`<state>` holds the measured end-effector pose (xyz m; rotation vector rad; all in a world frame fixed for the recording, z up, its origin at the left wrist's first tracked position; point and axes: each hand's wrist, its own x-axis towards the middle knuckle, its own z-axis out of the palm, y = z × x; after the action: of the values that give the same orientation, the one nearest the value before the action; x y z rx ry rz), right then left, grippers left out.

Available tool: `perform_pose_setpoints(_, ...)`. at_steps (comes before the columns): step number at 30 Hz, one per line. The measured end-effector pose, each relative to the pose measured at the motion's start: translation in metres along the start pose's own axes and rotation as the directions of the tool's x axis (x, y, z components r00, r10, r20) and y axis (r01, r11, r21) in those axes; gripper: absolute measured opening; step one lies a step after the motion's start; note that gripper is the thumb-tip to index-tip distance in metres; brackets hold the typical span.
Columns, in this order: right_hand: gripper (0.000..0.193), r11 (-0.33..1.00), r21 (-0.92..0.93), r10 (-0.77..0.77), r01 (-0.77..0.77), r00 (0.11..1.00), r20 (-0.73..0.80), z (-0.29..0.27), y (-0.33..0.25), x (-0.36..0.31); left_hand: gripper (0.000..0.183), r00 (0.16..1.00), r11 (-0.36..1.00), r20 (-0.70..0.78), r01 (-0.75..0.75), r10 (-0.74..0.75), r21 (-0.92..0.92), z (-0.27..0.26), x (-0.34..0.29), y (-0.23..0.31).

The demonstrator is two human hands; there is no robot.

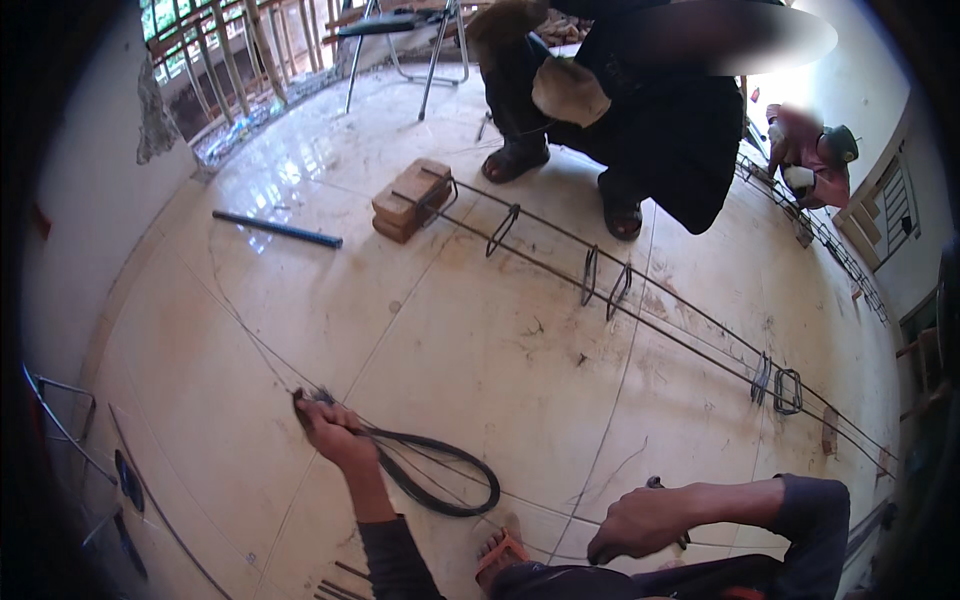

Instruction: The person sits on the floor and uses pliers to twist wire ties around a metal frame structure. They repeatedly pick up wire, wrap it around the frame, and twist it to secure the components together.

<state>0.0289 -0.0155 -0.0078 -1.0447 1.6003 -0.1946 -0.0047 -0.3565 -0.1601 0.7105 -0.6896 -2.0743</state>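
Note:
My left hand (335,430) is closed around a bundle of thin black binding wire (440,505), which hangs in a long loop to the right. Two fine wire strands run from that fist up-left over the tiles. At the lower right my right hand (650,520) is curled round a dark hand tool (655,483); most of it is covered by my fingers, so its kind does not show. Beyond both hands, two long steel rebars (560,263) lie side by side, with several rectangular stirrups (619,292) hung on them. Stacked bricks (398,212) prop up their far left end.
A co-worker in dark clothes (670,140) is beyond the rebars; another in pink (800,160) is by a second rebar cage (840,250). A blue tube (278,230) lies at left, a folding chair (385,25) stands behind. Short rods (345,583) lie near my sandalled foot (500,555).

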Motion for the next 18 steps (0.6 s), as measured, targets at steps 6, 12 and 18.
perform_pose_setpoints(6,0.015,0.988,0.118,0.150,-0.101,0.425,-0.893,-0.109,-0.057,-0.044,0.024,0.998,0.976,-0.013,0.066,-0.064,0.207,-0.056,-0.007,0.012)
perform_pose_setpoints(12,0.021,0.626,0.016,0.498,-0.780,0.384,-0.777,-0.068,0.122,0.025,0.027,0.987,0.986,0.019,0.155,-0.157,0.065,-0.017,-0.030,0.012)
perform_pose_setpoints(18,0.024,0.966,0.227,-0.122,0.128,0.992,-0.040,0.011,0.041,-0.011,0.027,0.994,0.976,0.102,-0.047,0.025,0.213,0.022,-0.031,0.016)
